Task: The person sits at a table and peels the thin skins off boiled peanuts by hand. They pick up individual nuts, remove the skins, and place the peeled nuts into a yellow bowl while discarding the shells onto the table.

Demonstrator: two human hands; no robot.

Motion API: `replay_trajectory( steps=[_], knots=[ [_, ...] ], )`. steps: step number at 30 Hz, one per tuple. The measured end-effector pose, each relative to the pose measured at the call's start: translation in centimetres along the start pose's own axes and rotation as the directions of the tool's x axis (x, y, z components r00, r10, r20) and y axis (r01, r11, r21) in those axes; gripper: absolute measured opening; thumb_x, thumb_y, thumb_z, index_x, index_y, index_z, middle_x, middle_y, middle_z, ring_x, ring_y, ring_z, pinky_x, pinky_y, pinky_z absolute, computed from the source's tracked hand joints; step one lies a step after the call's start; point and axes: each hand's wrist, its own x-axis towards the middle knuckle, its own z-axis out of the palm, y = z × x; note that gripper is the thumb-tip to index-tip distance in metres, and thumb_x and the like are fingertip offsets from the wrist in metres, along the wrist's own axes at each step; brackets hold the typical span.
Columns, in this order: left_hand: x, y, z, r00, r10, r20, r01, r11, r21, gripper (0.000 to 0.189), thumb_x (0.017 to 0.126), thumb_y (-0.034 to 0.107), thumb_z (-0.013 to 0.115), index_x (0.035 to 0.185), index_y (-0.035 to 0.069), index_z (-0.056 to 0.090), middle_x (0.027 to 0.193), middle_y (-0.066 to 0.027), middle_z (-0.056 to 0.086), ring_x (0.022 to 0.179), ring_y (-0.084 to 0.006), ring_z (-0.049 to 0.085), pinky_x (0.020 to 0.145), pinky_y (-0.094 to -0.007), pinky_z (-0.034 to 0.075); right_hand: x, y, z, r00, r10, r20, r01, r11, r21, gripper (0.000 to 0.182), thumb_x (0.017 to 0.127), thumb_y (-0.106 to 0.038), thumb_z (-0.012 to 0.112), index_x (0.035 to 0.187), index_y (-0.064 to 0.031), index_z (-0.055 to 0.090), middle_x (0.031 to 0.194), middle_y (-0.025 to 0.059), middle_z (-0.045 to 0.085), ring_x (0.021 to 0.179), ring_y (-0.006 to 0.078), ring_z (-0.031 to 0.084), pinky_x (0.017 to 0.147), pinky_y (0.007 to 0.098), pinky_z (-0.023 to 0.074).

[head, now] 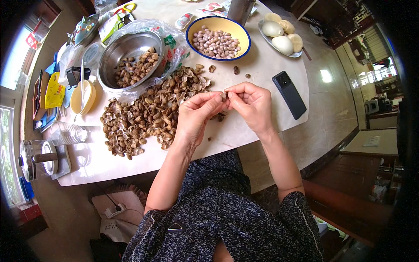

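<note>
My left hand [203,111] and my right hand [250,103] meet over the table, fingertips pinching a small peanut [225,95] between them. The fingers cover most of it, so whether the shell is split cannot be made out. Beside my left hand spreads a wide heap of brown peanut shells [147,118]. Beyond it, a steel bowl [104,65] holds unshelled peanuts [137,68]. Past my hands stands a yellow enamel bowl [244,32] with a blue rim, and pinkish shelled peanut kernels [216,42] lie inside.
A black smartphone [289,95] lies right of my right hand. Behind it is a plate [266,38] of pale buns [282,45]. A clear plastic bag [178,49] sits around the steel bowl. At left are a plastic cup [68,132], a glass pot [36,160] and yellow bowls [86,101].
</note>
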Motion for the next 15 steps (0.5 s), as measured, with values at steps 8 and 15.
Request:
replay_trajectory(
  steps=[8,15],
  knots=[
    [0.1,0.2,-1.2,0.993,-0.049,0.107,0.063,0.989,-0.132,0.021,0.093,0.007,0.062,0.112,-0.001,0.063,0.101,-0.0124,0.068,0.098,-0.0252,0.068,0.087,-0.0286,0.058,1.1,-0.3,-1.2,0.989,-0.148,-0.007,0.133,0.909,-0.395,0.010,0.084,0.002,0.065,0.093,0.0003,0.067,0.073,0.0041,0.066,0.061,0.0117,0.062,0.057,0.0234,0.0501],
    [-0.1,0.4,-0.6,0.998,-0.016,0.056,0.026,0.984,-0.178,0.021,0.093,0.005,0.062,0.113,-0.001,0.062,0.105,-0.0093,0.067,0.094,-0.0164,0.066,0.081,-0.0255,0.055,-0.5,-0.4,-0.1,0.972,-0.233,-0.011,0.223,0.940,-0.256,0.017,0.083,0.001,0.067,0.099,-0.0006,0.068,0.099,0.0089,0.063,0.077,0.0121,0.063,0.066,0.0245,0.0518]
  ],
)
